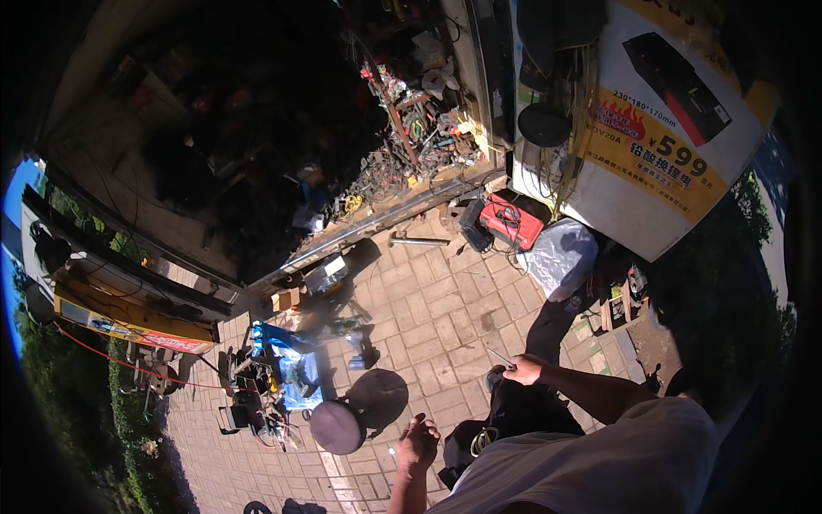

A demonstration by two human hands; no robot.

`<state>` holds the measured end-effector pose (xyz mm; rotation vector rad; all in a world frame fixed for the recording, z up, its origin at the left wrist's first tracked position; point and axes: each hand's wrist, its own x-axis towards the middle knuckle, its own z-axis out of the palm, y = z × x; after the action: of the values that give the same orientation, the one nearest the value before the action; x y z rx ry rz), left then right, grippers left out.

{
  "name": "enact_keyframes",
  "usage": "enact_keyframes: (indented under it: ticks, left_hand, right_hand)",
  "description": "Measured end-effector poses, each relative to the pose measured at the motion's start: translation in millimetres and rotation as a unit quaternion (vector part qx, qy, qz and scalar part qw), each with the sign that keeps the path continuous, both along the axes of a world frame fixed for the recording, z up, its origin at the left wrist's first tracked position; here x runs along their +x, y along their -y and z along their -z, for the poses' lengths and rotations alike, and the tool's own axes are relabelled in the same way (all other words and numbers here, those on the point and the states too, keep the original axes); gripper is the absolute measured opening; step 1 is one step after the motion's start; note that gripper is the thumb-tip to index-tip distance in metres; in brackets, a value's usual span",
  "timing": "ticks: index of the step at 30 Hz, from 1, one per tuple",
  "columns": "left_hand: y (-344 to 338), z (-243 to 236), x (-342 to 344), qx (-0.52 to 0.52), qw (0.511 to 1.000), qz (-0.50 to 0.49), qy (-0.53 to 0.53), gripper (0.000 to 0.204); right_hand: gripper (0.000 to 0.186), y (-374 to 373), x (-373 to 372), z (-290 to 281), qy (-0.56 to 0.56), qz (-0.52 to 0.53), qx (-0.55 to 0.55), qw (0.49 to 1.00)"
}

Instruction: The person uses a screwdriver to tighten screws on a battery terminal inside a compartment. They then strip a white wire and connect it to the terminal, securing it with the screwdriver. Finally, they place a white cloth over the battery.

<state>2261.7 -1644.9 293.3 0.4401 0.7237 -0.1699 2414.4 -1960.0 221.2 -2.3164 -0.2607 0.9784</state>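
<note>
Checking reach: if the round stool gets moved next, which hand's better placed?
Left, probably. The left hand is nearer the round stool, and nothing shows in its grasp. The right hand is farther off and holds a thin tool.

right hand (526,370): holds thin tool (500,358) | left hand (418,443): loosely curled

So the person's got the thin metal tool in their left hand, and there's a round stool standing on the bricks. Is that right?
Not quite: the head view shows the thin metal tool in the person's right hand, not the left. The round stool is indeed standing on the bricks.
</note>
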Motion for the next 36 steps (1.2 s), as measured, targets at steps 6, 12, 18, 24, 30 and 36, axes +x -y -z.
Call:
enact_keyframes:
  ticks: [6, 12, 18, 24, 30, 36]
  left_hand:
    - [-53, -34, 177, 0.034, 0.999, -0.021, -0.015, 0.025]
    - [-91, -16, 393, 0.006, 0.990, 0.122, 0.067, 0.048]
    - [-145, -23, 562, 0.068, 0.985, 0.160, 0.014, 0.032]
    - [-235, -1, 679, -0.110, 0.994, -0.002, 0.002, 0.038]
    - [-284, -4, 696, 0.035, 0.994, -0.080, -0.059, 0.029]
    - [-249, 2, 712, 0.004, 0.971, -0.175, -0.164, 0.039]
  right_hand:
    - [0.026, -142, 189, -84, 0.042, -0.046, 0.225, 0.972]
    - [0.023, -258, 313, -111, 0.198, -0.181, 0.141, 0.953]
    - [0.046, -277, 456, -149, 0.190, -0.118, 0.300, 0.927]
    - [0.025, -211, 718, -142, 0.249, 0.203, 0.195, 0.927]
    - [0.024, -132, 1049, -107, 0.362, 0.352, 0.182, 0.844]
    - [0.025, -55, 1266, -61, 0.618, 0.104, -0.224, 0.747]
